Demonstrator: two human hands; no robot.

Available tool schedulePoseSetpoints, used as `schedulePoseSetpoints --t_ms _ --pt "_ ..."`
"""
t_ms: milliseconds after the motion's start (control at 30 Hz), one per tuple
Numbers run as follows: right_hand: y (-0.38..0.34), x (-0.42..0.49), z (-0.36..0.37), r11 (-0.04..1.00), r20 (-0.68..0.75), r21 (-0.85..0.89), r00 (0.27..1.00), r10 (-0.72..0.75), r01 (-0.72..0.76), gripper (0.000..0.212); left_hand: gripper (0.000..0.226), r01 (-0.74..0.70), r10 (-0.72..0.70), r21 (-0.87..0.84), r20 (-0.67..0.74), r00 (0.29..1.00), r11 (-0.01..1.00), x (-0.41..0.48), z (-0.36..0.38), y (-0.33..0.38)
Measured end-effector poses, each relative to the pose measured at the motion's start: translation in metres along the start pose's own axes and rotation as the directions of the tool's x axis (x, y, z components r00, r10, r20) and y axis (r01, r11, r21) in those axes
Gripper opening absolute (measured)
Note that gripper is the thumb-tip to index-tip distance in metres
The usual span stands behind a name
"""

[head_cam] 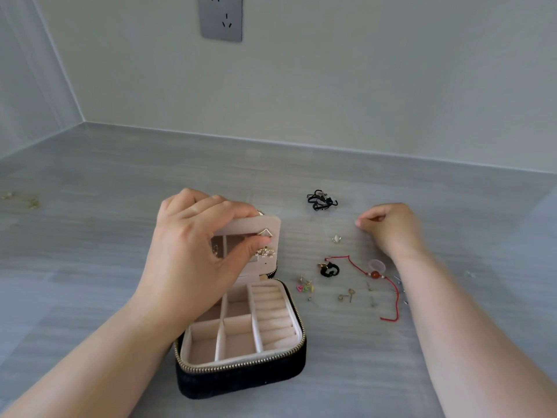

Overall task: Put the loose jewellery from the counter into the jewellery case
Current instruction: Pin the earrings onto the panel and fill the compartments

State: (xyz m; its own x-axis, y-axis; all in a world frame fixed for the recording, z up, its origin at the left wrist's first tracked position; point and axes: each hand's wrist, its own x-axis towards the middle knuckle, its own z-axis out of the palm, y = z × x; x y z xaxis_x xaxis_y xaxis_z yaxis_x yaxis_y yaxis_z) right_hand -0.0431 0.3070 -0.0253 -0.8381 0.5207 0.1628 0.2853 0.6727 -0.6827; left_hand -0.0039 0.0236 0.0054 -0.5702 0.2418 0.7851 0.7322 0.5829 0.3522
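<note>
The jewellery case (241,372), black outside with a brass zip and pale pink lining, stands open on the grey counter (90,267) just in front of the person, left of centre. Its divided compartments and the row of ring rolls (272,315) hold nothing that can be seen. At the raised lid, the left hand (193,245) grips a pink panel (241,226), fingers curled over its top edge and thumb pressed against its front. A gold triangular earring (265,232) and a sparkling piece (265,252) are fixed on that panel. To the right of the case the loose jewellery lies scattered: small coloured earrings (305,286) nearest the case, a black band with a gold clasp (329,269), a red cord bracelet (375,274) with an orange bead, gold studs (346,295), a pale square piece (336,238), and farther back a tangle of black cord (321,200). The right hand (391,227) rests on the counter beyond these, fingers curled in, thumb and forefinger tips together; whether they pinch anything cannot be told. A thin gold chain (21,200) lies well apart at the far left, and a grey wall socket (221,18) sits above.
</note>
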Motion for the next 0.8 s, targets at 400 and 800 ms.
schedulePoseSetpoints --t_ms 400,800 --pt "0.000 0.000 -0.020 0.980 -0.035 -0.095 0.984 0.174 -0.177 0.012 0.030 -0.013 0.013 0.000 -0.002 1.000 1.000 -0.001 0.000 -0.001" --pt "-0.001 -0.003 -0.016 0.976 -0.070 -0.206 0.996 0.054 -0.067 0.016 0.028 -0.045 0.045 0.003 -0.001 0.999 0.999 -0.001 -0.002 0.000"
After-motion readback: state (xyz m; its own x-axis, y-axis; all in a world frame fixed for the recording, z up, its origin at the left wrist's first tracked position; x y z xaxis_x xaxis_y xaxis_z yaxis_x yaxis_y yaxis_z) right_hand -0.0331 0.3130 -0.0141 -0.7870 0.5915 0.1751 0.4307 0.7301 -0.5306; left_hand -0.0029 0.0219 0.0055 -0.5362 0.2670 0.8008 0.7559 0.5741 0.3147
